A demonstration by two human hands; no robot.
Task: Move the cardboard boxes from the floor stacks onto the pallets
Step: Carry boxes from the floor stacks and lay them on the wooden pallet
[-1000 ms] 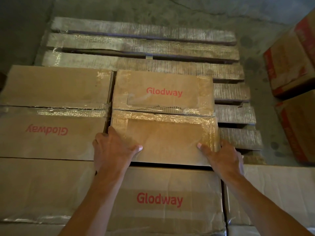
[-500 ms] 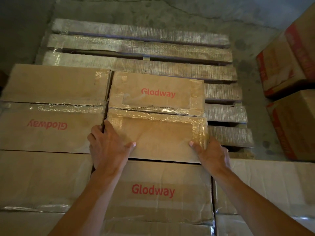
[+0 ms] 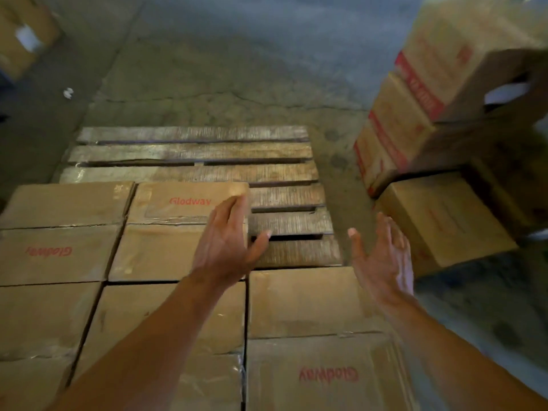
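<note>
Concrete floor (image 3: pixel 237 69) is carrying a half-loaded wooden pallet (image 3: pixel 192 149). Left hand (image 3: pixel 228 241) and right hand (image 3: pixel 382 259) are hovering open and empty. A hasty grab could topple the floor stack (image 3: pixel 415 114).

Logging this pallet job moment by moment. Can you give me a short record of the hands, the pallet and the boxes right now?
left hand: open, holding nothing, over the right edge of a Glodway box; contact unclear
right hand: open, in the air, holding nothing
pallet: wooden, far slats bare, near part covered with boxes side by side
floor stack: red-printed boxes, right of the pallet
low box: beside that stack, on its near side
</note>
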